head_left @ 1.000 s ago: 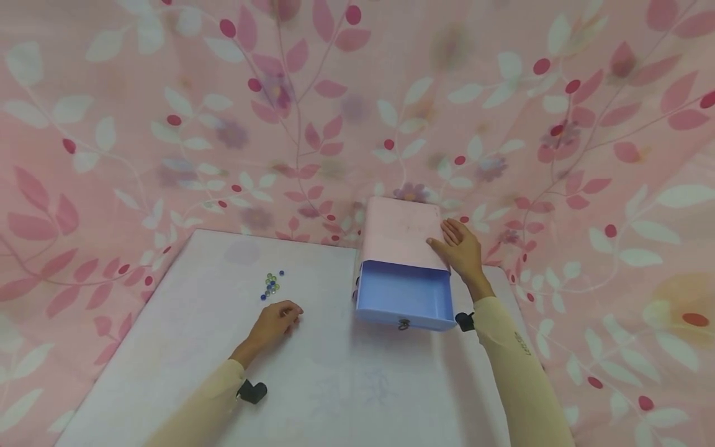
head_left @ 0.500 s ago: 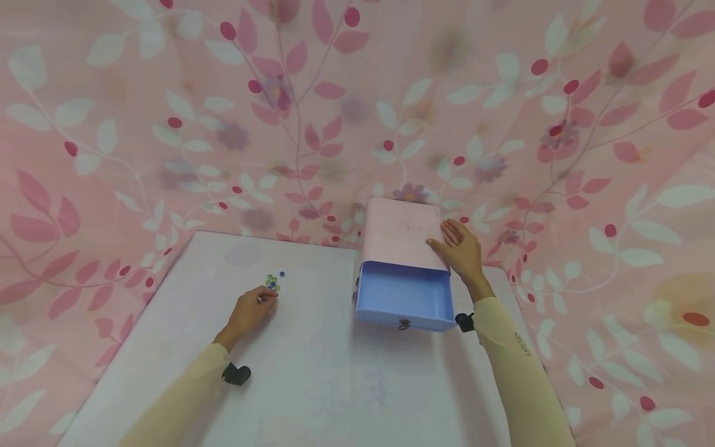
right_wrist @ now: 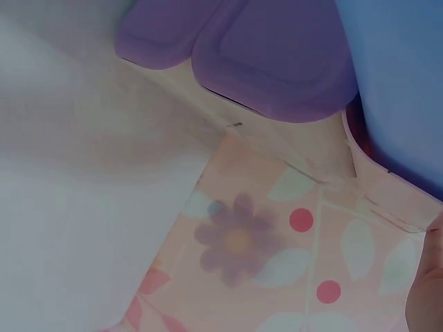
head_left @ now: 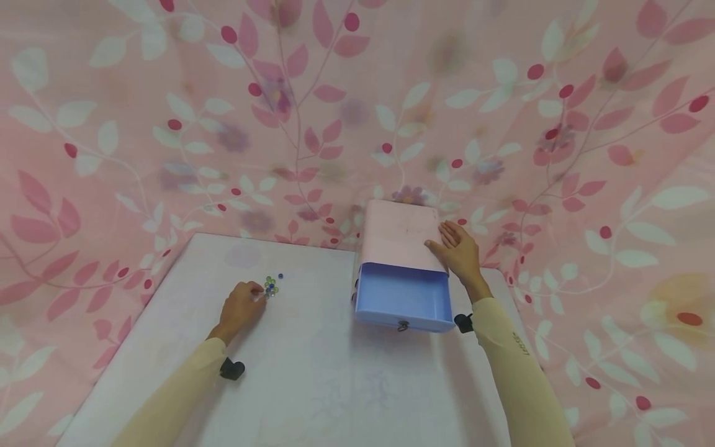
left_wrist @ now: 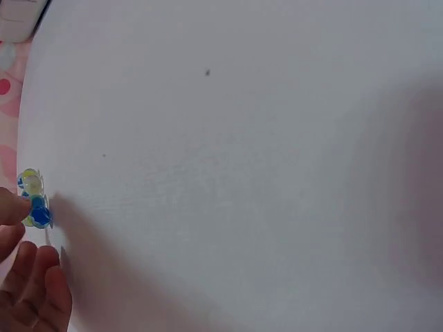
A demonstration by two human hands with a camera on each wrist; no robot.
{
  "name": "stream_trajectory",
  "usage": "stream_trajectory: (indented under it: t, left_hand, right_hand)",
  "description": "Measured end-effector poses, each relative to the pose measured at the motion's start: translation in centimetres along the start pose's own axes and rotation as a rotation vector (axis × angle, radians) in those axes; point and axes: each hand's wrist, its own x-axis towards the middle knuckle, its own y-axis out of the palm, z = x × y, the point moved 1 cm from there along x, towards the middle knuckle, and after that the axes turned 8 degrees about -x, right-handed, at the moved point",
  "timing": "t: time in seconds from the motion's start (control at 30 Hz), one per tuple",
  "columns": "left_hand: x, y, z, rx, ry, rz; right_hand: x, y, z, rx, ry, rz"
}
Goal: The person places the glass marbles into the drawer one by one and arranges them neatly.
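The left hand [head_left: 240, 307] is bent in toward a bunch of green and blue marbles [head_left: 270, 287]. Its fingertips are right at the bunch; the pictures do not show if they are pinching one, so this cannot be told. The marbles sit just to the right of those fingertips. They are round, so no single one is long, but the bunch runs a bit longer from near to far. One blue marble [head_left: 281, 275] lies apart, at the far right. The left hand is much the nearer hand.

The right hand [head_left: 460, 251] is well off to the right. Its fingers are fairly straight and rest along the right side of a pink box [head_left: 399, 236], with the thumb on top. A blue drawer [head_left: 402, 292] sticks out of the box on the near side, with a small metal ring [head_left: 403, 326] on its front.

The marbles and the box are on a white table [head_left: 301, 372]. Pink leafy cloth [head_left: 313, 124] hangs at the far side, left and right.
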Motion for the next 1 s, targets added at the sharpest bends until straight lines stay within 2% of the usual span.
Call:
stream_trajectory:
  t: [0.13, 0.43, 0.67, 1.0]
  left_hand:
    - [0.3, 0.1, 0.2, 0.016, -0.023, 0.017]
    - [0.5, 0.3, 0.3, -0.031, -0.054, 0.050]
    - [0.5, 0.3, 0.2, -0.039, -0.044, 0.025]
    - [0.6, 0.7, 1.4, -0.052, -0.046, 0.009]
  right_hand:
    - [0.1, 0.0, 0.1, -0.006, 0.003, -0.009]
    - [-0.2, 0.1, 0.5, -0.005, 0.026, -0.001]
    - [-0.2, 0.2, 0.4, 0.027, 0.009, -0.014]
    - [-0.4, 0.3, 0.2, -0.003, -0.001, -0.014]
